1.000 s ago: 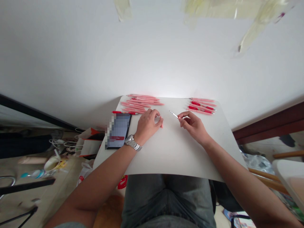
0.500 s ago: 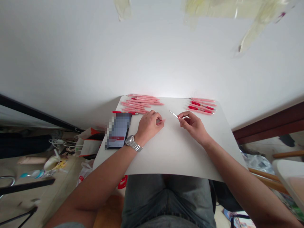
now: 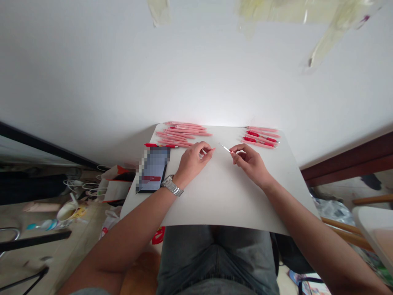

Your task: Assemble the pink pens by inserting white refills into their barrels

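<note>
My left hand (image 3: pixel 193 160), with a metal watch on its wrist, is closed around a pink pen barrel (image 3: pixel 211 151) whose end pokes out toward the right. My right hand (image 3: pixel 249 160) pinches a thin pen refill (image 3: pixel 224 148) with its tip pointing left at the barrel; a small gap separates the two. Both hands hover over a white table (image 3: pixel 221 192). A heap of pink pen parts (image 3: pixel 181 134) lies at the table's far left, just beyond my left hand. Several red and pink pens (image 3: pixel 261 137) lie in a row at the far right.
A dark phone (image 3: pixel 152 169) lies on the table's left edge with a red pen (image 3: pixel 159 145) above it. A white wall stands behind the table. Cups, cables and bags clutter the floor at left; a wooden chair frame and a bag stand at right.
My left hand has turned the pink barrel up from the table, its end now pointing right toward the refill. My right hand has stayed almost still.
</note>
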`<action>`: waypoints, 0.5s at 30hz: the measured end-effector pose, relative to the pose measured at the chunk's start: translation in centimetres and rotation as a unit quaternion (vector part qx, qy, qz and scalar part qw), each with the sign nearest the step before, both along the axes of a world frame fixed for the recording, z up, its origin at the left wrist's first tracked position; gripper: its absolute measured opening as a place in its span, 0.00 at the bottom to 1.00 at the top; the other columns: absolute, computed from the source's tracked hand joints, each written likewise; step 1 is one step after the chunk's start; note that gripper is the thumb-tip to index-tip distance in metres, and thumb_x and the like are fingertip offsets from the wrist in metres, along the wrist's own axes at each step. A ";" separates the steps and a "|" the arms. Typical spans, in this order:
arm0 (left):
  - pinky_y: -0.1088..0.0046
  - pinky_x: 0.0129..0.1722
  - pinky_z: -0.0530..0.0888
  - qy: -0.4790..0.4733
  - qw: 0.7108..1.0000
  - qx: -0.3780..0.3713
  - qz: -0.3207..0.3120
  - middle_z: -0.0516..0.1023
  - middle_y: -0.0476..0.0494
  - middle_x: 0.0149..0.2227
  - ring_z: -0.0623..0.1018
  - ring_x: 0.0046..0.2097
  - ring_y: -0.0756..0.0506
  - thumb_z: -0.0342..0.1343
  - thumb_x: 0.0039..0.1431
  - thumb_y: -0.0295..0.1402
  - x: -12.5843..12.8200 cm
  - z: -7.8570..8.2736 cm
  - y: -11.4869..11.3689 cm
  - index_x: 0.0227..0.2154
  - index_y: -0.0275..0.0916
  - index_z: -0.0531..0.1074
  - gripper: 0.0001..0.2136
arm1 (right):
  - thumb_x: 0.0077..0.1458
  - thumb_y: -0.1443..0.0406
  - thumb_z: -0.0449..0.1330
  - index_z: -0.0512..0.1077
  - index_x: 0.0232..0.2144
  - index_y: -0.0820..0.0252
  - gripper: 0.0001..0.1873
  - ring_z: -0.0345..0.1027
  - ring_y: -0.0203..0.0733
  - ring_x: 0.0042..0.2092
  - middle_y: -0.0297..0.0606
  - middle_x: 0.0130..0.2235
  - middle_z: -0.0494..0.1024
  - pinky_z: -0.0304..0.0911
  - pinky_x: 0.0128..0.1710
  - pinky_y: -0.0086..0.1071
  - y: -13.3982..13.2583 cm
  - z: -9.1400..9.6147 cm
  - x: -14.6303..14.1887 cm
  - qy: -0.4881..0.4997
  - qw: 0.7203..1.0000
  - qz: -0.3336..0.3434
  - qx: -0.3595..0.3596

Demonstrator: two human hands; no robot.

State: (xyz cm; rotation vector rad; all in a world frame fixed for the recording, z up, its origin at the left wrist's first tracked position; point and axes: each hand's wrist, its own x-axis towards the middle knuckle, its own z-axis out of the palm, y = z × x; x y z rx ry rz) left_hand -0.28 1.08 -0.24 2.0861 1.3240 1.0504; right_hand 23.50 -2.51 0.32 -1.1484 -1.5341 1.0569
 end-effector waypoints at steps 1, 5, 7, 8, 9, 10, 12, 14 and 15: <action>0.70 0.38 0.71 -0.027 1.000 -0.010 -0.004 0.81 0.49 0.37 0.78 0.37 0.47 0.58 0.69 0.42 0.0 0.0 0.1 0.38 0.43 0.75 0.09 | 0.63 0.49 0.65 0.75 0.44 0.55 0.18 0.68 0.38 0.33 0.35 0.37 0.74 0.62 0.32 0.34 0.0 0.0 0.0 0.000 1.000 0.001 -0.001; 0.70 0.35 0.71 -0.145 0.986 -0.067 -0.037 0.81 0.45 0.37 0.77 0.36 0.47 0.59 0.68 0.45 0.2 0.0 0.5 0.41 0.40 0.76 0.13 | 0.63 0.48 0.64 0.75 0.44 0.55 0.19 0.67 0.39 0.33 0.35 0.34 0.73 0.61 0.31 0.34 0.0 0.1 0.0 0.000 1.000 0.003 -0.004; 0.70 0.36 0.72 -0.203 0.972 -0.099 -0.069 0.78 0.46 0.33 0.76 0.34 0.48 0.58 0.68 0.46 0.3 0.2 0.5 0.41 0.39 0.76 0.13 | 0.64 0.48 0.64 0.74 0.44 0.55 0.19 0.66 0.39 0.32 0.34 0.33 0.72 0.59 0.30 0.34 -0.1 0.1 0.0 -0.001 1.000 0.005 -0.004; 0.70 0.38 0.73 -0.228 0.963 -0.114 -0.082 0.78 0.47 0.32 0.76 0.34 0.48 0.58 0.68 0.45 0.3 0.3 0.5 0.41 0.39 0.76 0.13 | 0.64 0.48 0.64 0.74 0.44 0.55 0.18 0.65 0.38 0.32 0.33 0.32 0.71 0.59 0.30 0.34 -0.1 0.1 0.0 0.000 1.000 0.006 -0.005; 0.70 0.40 0.74 -0.248 0.956 -0.129 -0.090 0.78 0.47 0.32 0.77 0.35 0.48 0.59 0.68 0.45 0.3 0.5 0.4 0.41 0.39 0.75 0.13 | 0.64 0.48 0.64 0.74 0.44 0.55 0.18 0.64 0.38 0.31 0.33 0.31 0.70 0.58 0.30 0.34 -0.1 0.1 0.0 0.002 1.000 0.009 -0.006; 0.69 0.42 0.74 -0.261 0.950 -0.144 -0.093 0.79 0.46 0.33 0.79 0.37 0.47 0.59 0.68 0.46 0.4 0.6 0.3 0.41 0.39 0.74 0.14 | 0.64 0.49 0.64 0.74 0.44 0.55 0.17 0.63 0.38 0.31 0.32 0.31 0.69 0.57 0.30 0.34 -0.1 0.1 0.0 0.004 1.000 0.011 -0.007; 0.69 0.44 0.75 -0.271 0.943 -0.172 -0.093 0.81 0.45 0.36 0.81 0.40 0.46 0.59 0.68 0.46 0.4 1.0 0.0 0.42 0.40 0.73 0.14 | 0.65 0.50 0.64 0.73 0.44 0.55 0.17 0.62 0.37 0.31 0.32 0.31 0.68 0.56 0.29 0.34 -0.1 0.1 0.0 0.008 1.000 0.014 -0.009; 0.68 0.46 0.75 -0.272 0.938 -0.192 -0.100 0.83 0.43 0.39 0.82 0.44 0.45 0.59 0.68 0.46 0.5 1.4 -0.3 0.41 0.40 0.72 0.13 | 0.64 0.50 0.64 0.73 0.43 0.55 0.16 0.60 0.36 0.30 0.32 0.33 0.69 0.55 0.29 0.33 -0.1 0.0 0.0 0.011 1.000 0.014 -0.008; 0.68 0.47 0.75 -0.274 0.935 -0.198 -0.108 0.84 0.43 0.40 0.83 0.46 0.45 0.59 0.68 0.46 0.5 1.5 -0.5 0.41 0.40 0.71 0.13 | 0.64 0.50 0.64 0.73 0.43 0.55 0.16 0.60 0.36 0.30 0.33 0.34 0.69 0.55 0.29 0.33 -0.1 0.0 0.0 0.012 1.000 0.013 -0.008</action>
